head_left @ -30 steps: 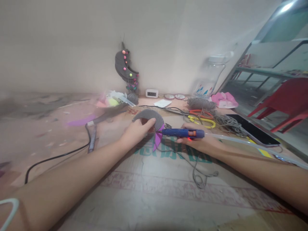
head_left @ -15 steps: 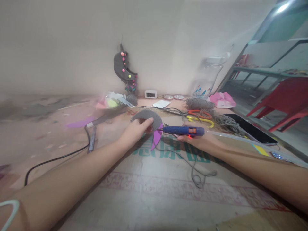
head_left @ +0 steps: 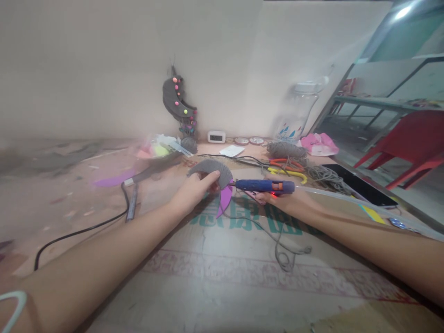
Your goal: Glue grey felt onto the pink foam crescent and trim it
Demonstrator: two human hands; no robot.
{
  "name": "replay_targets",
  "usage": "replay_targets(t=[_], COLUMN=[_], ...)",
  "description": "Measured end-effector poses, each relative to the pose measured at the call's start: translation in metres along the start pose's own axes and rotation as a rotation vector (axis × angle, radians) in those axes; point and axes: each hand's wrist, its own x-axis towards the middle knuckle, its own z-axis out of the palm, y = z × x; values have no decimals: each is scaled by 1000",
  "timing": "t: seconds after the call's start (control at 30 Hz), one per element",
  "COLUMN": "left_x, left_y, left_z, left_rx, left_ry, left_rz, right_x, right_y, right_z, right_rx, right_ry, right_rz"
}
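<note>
Pinched in my left hand (head_left: 198, 188) is a crescent shape (head_left: 217, 167), mostly wrapped in grey yarn, with a bare purple tip (head_left: 225, 201) pointing down. My right hand (head_left: 282, 200) grips a blue hot glue gun (head_left: 258, 186) with a small red light on. Its nozzle meets or nearly meets the crescent where the yarn ends and the purple begins. A clear glue stick (head_left: 333, 194) sticks out of the gun's back. From the crescent a loose grey yarn strand (head_left: 255, 221) trails across the board to the right.
A finished grey crescent with coloured balls (head_left: 176, 99) hangs against the wall. Behind my hands are a small clock (head_left: 216, 137), orange-handled tool (head_left: 286, 163), grey yarn (head_left: 286, 150) and a bottle (head_left: 300, 113). A phone (head_left: 360, 185) lies right; a marker pen (head_left: 132, 202) and black cable (head_left: 83, 229) lie left.
The glue gun's nozzle has shifted slightly along the crescent's edge, near the yarn's end. Both hands keep their holds; the whole view has moved a little.
</note>
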Motion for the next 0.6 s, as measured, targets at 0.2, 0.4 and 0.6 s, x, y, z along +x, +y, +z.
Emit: replay_targets(t=[0.2,0.4,0.6], left_x=[2,4,3], left_y=[-2,-5,-5], left_z=[2,2,3], left_rx=[-92,-150,-175], left_ry=[-9,-37,-40], left_rz=[-19,-10,-2], right_x=[0,1,4], right_y=[-7,-6,-7], right_z=[0,4,1], right_rx=[107,197,148], right_ry=[-43,-28,-30], right_rz=[39,24,0])
